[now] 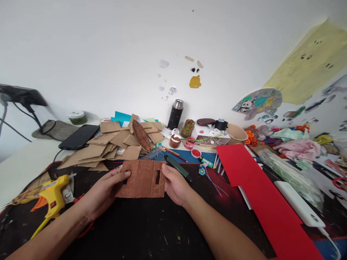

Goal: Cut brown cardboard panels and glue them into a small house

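A brown-painted piece of cardboard (pixel 143 178) is held up above the black mat, with a small rectangular slot cut near its right end. My left hand (pixel 110 186) grips its left edge, the thumb lying on the front face by a dark opening partly covered by the fingers. At the right edge my right hand (pixel 176 182) pinches the board, thumb in front; the other fingers are mostly hidden behind it. Just beyond the board lie a dark green pen-shaped tool (pixel 177 168) and a brown leaf-shaped cardboard piece (pixel 141 135).
A yellow glue gun (pixel 55 196) lies at left, with red-handled scissors (pixel 86 231) partly under my left forearm. Cardboard scraps (pixel 94 150) are heaped at the back left. A black thermos (pixel 175 115) and paint jars (pixel 175 141) stand near the wall. Red paper (pixel 260 195) covers the right side.
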The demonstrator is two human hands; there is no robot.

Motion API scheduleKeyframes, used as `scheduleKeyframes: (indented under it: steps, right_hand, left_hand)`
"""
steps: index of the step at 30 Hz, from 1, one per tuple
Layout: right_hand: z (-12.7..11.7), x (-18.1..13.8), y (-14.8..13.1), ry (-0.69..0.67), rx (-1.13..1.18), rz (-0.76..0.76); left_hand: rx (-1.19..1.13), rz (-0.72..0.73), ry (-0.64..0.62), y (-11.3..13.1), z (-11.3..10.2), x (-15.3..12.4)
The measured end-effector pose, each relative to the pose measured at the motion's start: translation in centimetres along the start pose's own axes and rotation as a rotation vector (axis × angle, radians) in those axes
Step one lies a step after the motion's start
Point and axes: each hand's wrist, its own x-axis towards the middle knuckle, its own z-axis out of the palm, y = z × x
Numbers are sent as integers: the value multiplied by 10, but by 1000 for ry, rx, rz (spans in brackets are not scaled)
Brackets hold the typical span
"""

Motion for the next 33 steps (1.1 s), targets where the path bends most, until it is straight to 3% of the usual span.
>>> scheduleKeyframes:
  steps: [7,17,24,33]
  right_hand:
    - [-8,5,-2,96,-60,-54]
    - [-6,4,0,51,-25,-39]
    - [-10,6,-1,102,-99,-22]
    - [-12,2,-7,101,-228,-31]
  left_hand:
    - [25,6,16,2,3,-1]
    - [20,-1,-25,1,4,-1]
    - [47,25,38,2,4,-1]
    - [93,36,12,0,5,-1]
